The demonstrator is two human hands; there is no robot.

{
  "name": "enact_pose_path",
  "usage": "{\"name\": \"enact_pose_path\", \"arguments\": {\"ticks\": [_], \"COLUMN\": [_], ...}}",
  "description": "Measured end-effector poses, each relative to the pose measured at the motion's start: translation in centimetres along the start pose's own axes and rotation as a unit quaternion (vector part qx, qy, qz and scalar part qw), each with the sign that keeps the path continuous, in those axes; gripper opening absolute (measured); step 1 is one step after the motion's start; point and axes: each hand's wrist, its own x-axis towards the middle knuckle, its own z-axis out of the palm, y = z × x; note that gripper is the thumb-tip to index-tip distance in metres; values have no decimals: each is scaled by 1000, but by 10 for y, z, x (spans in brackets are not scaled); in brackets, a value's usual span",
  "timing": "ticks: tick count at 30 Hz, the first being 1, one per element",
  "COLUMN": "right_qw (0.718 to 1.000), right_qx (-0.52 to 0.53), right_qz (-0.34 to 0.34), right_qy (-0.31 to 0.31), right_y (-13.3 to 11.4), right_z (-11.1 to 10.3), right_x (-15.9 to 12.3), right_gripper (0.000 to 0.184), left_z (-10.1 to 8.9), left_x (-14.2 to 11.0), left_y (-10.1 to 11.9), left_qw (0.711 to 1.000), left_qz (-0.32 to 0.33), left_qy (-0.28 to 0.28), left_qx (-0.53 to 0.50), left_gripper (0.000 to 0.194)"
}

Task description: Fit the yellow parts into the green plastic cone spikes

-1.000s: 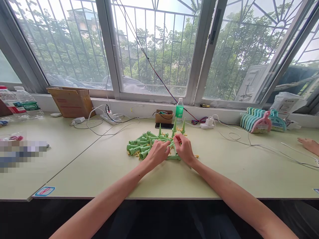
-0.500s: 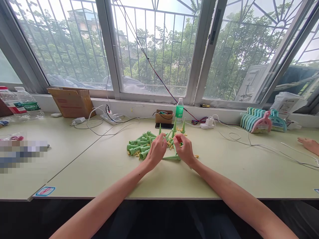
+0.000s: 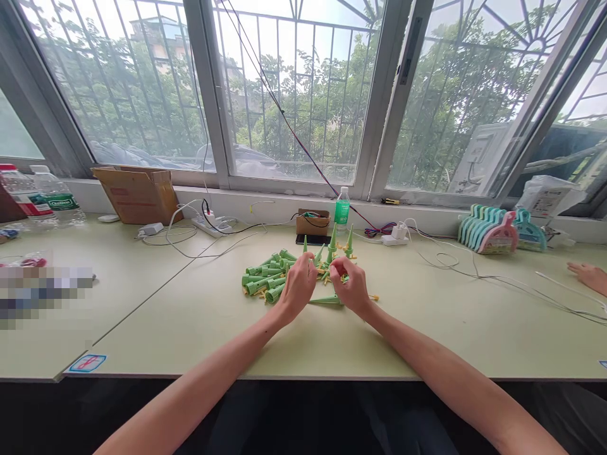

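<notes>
My left hand is closed, fingers curled round a green plant watering spike whose pointed tip slants up between the hands; the rest of it is hidden. Close by on the right, my right hand has thumb and fingers pinched together, and whatever is in them is too small to make out. Left of the hands lies a heap of hollow green spike bodies with small yellow valves among them. Behind the hands, green cones point upward. One green spike lies flat in front, between my wrists.
A small brown box, a dark phone and a green-labelled bottle stand or lie behind the heap. Power strips and loose cables run along the back. Child-size hangers and another person's hand are at right.
Both hands stay almost where they were, still close together. The slanted green tip between them shows a little more upright; the heap looks unchanged.
</notes>
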Motion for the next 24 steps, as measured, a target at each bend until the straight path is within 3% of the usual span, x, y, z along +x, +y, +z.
{"name": "enact_pose_path", "arguments": {"ticks": [24], "right_qw": [998], "right_qx": [36], "right_qz": [-3], "right_qy": [-49], "right_y": [-3], "right_z": [2], "right_x": [0], "right_gripper": [15], "left_z": [3], "left_x": [-1], "left_y": [4], "left_qw": [999], "left_qz": [-6], "left_qy": [-1], "left_qx": [-37], "left_gripper": [15]}}
